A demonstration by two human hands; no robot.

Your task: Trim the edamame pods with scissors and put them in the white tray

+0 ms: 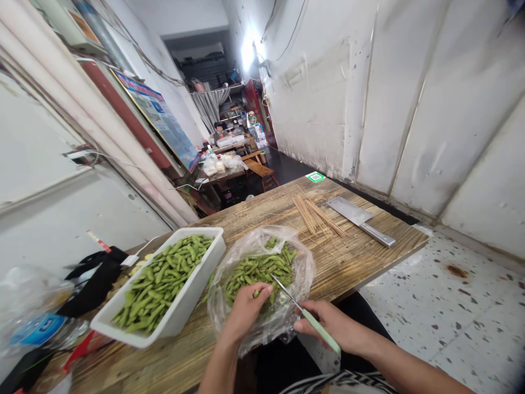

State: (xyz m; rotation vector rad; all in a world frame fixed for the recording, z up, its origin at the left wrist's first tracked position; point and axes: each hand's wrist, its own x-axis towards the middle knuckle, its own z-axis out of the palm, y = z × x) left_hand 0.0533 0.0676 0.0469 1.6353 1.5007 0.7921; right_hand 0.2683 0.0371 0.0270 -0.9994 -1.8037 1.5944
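Note:
Pinched in my left hand [249, 306] is a green soybean pod [256, 294], over the near part of a clear plastic bag [305, 260]. The opened bag lies on the wooden table and holds a heap of soybean pods [250, 272]. My right hand [328, 323] is closed on a small knife [322, 331] with a slim blade and a pale green handle. Its blade tip points at the pods, close to my left fingers. To the left stands a white plastic tub [174, 325] filled with more pods.
Beyond the bag lie thin wooden skewers [315, 213] and a cleaver [361, 219]. A green-and-white code card [315, 177] is at the table's far corner. Bags and a blue-labelled bottle [41, 328] crowd the left. Further back, a person [219, 131] is near another table.

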